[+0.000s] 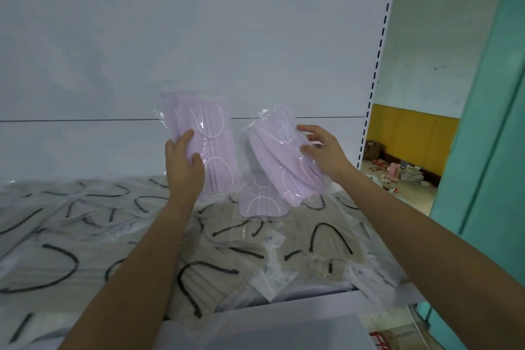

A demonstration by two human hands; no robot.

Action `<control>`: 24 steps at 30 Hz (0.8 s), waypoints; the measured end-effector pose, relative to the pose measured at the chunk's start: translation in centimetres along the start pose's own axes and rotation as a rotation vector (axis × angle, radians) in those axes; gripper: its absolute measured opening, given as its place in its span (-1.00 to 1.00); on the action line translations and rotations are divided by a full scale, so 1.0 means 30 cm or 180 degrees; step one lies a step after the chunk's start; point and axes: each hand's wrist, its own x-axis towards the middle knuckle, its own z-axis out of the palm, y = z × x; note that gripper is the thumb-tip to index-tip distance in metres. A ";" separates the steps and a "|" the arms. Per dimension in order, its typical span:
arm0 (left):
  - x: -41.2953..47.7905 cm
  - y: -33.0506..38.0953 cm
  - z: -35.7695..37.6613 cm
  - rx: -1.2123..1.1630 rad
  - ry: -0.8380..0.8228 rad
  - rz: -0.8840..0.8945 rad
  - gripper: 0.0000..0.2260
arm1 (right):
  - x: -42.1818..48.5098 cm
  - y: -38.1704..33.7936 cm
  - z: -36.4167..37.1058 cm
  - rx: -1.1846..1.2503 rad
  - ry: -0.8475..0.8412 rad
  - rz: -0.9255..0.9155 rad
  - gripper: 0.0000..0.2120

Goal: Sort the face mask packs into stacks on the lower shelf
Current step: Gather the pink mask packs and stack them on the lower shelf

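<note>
My left hand [183, 163] grips a clear pack of pink face masks [208, 148] and holds it upright above the shelf. My right hand [321, 152] holds a second pink pack [279, 162], tilted to the left, with the fingers curled over its upper right edge. A third pink pack [260, 202] lies flat on the pile just below the tilted one. The shelf [312, 300] is covered with several packs of beige masks with black ear loops [216, 273].
The white back panel [199, 51] of the shelving rises right behind the packs. A slotted upright post [375, 79] marks the right end. Beyond it are a teal door frame [483, 122] and a floor strewn with small boxes [397, 173].
</note>
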 end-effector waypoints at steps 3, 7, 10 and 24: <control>-0.005 0.004 -0.006 -0.0034 -0.0019 -0.0070 -0.59 | -0.004 -0.001 0.005 0.0187 0.0130 0.0072 -0.62; -0.009 0.011 -0.003 -0.0118 -0.0091 0.0014 -0.59 | -0.001 -0.043 0.016 0.1083 0.0224 0.0373 -0.57; -0.008 0.014 0.001 -0.0193 -0.0188 -0.0030 -0.58 | 0.008 -0.092 0.041 0.1849 0.0089 0.0392 -0.58; -0.014 0.044 -0.005 -0.0793 -0.0293 -0.0442 -0.67 | -0.003 -0.213 0.146 0.2859 -0.0091 0.0449 -0.64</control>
